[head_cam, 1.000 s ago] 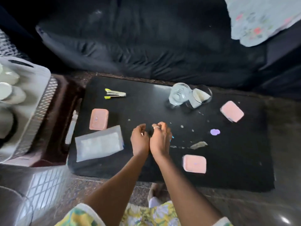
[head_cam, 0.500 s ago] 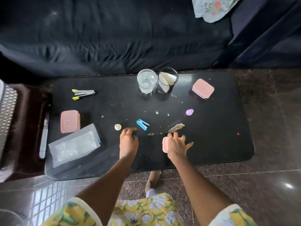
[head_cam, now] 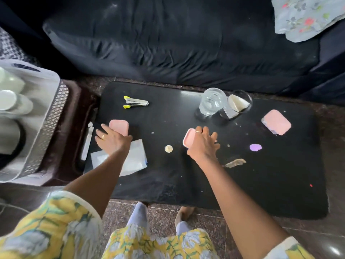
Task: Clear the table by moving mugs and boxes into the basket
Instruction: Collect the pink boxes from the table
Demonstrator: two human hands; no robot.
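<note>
Three pink lidded boxes are on or over the black table. My right hand grips one pink box near the table's middle, tilted on its edge. My left hand lies with fingers spread against the near edge of a second pink box at the table's left side, which lies flat. The third pink box lies alone at the far right. The grey mesh basket stands left of the table on a dark stool, with white mugs inside.
Two glasses stand at the table's back, and a yellow-tipped stapler lies at the back left. A clear plastic pouch lies under my left wrist. Small bits, a purple disc and a paper scrap dot the table. A dark sofa runs behind.
My right hand has lifted the near pink box and carried it toward the table's middle. My left hand has moved left onto the box by the pouch. The view has swung left, showing the basket.
</note>
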